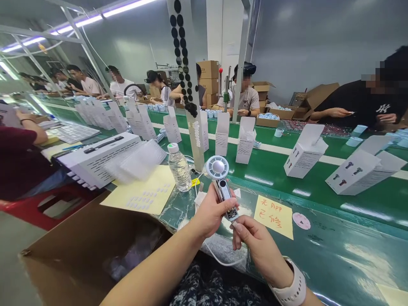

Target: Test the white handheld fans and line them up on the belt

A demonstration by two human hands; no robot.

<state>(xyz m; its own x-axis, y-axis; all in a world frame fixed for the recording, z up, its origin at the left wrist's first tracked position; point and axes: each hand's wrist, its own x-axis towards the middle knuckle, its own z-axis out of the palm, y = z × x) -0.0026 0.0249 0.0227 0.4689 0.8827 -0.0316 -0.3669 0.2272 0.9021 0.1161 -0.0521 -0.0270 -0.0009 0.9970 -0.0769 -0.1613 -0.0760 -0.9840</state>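
A light-blue handheld fan (pixel 217 167) stands tilted in front of me, its round head up and its handle showing a bare circuit board. My left hand (pixel 212 208) is wrapped around the handle, thumb across the front. At the bottom end of the handle, my right hand (pixel 250 233) pinches a small plug (pixel 234 223); whether it sits fully in the fan I cannot tell. A white cable (pixel 219 260) loops below my hands. Just left of the fan stands a clear water bottle (pixel 179 168) with a white cap.
White boxes with raised flaps (pixel 305 151) line the green conveyor belt (pixel 267 178). A yellow note (pixel 274 216) lies right of my hands. At left are a grey device (pixel 95 157), a yellow sheet (pixel 143 191) and a cardboard box (pixel 73 250). A post (pixel 194 136) rises ahead; several co-workers sit beyond.
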